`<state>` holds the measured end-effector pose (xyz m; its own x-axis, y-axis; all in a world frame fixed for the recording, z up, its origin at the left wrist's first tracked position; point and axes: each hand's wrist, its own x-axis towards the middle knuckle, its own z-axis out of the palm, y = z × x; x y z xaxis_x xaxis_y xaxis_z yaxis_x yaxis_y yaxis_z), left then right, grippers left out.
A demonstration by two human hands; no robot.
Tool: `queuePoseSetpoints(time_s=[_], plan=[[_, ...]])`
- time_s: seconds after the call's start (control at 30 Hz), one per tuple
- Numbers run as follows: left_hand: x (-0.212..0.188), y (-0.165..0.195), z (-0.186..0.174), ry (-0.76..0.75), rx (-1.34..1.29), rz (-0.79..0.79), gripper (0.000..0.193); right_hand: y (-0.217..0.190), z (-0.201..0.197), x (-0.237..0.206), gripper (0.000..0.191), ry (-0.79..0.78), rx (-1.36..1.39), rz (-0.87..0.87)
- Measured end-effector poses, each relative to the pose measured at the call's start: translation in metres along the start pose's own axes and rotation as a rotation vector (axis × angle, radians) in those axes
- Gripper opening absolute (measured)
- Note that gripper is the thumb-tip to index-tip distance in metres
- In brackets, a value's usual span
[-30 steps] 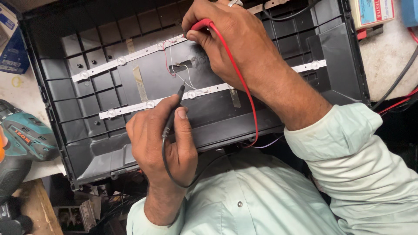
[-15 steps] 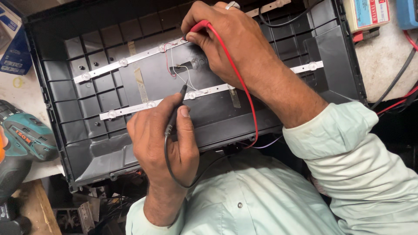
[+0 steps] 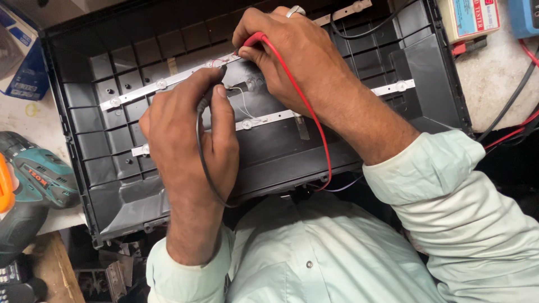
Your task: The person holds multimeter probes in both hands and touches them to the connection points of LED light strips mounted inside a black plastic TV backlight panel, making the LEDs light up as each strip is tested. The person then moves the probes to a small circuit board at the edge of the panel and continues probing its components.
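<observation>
Two test probes here, one black (image 3: 210, 92) and one red (image 3: 252, 40), both pressed onto the upper of two white LED strips (image 3: 163, 85) inside the black back panel (image 3: 112, 185) lying flat on the bench. Left hand (image 3: 188, 137) is pinched tight around the black probe, right hand (image 3: 295, 56) clamped on the red one, its red lead (image 3: 314, 120) trailing over the wrist. Teal drill (image 3: 39, 174) sits left; a tester box (image 3: 469, 19) top right. The hands hide the contact points.
</observation>
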<state>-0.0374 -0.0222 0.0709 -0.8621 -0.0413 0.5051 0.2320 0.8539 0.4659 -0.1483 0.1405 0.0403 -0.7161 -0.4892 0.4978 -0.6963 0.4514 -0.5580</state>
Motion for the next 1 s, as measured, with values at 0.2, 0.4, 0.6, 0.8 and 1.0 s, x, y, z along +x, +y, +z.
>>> queuePoseSetpoints(time_s=[0.2, 0.4, 0.6, 0.8, 1.0], plan=[[0.0045, -0.0005, 0.0063, -0.066, 0.049, -0.040, 0.020, -0.0014, -0.0038, -0.0009, 0.010, 0.003, -0.007, -0.034], [0.0080, -0.0006, 0.0097, -0.124, 0.092, -0.077, 0.022, -0.0011, -0.0026, 0.0002, 0.010, 0.006, -0.033, -0.028], [0.0057, 0.0005, 0.0080, -0.113, 0.060, -0.093, 0.022, -0.0001, -0.0021, 0.0000, 0.010, -0.004, -0.042, -0.029], [0.0053, 0.0008, 0.0080, -0.112, 0.049, -0.096, 0.021, 0.0009, -0.0011, 0.0006, 0.011, -0.018, -0.058, -0.018], [0.0057, 0.0002, 0.0088, -0.129, 0.066, -0.116, 0.021, 0.0016, 0.0002, 0.0011, 0.011, -0.038, -0.080, 0.000]])
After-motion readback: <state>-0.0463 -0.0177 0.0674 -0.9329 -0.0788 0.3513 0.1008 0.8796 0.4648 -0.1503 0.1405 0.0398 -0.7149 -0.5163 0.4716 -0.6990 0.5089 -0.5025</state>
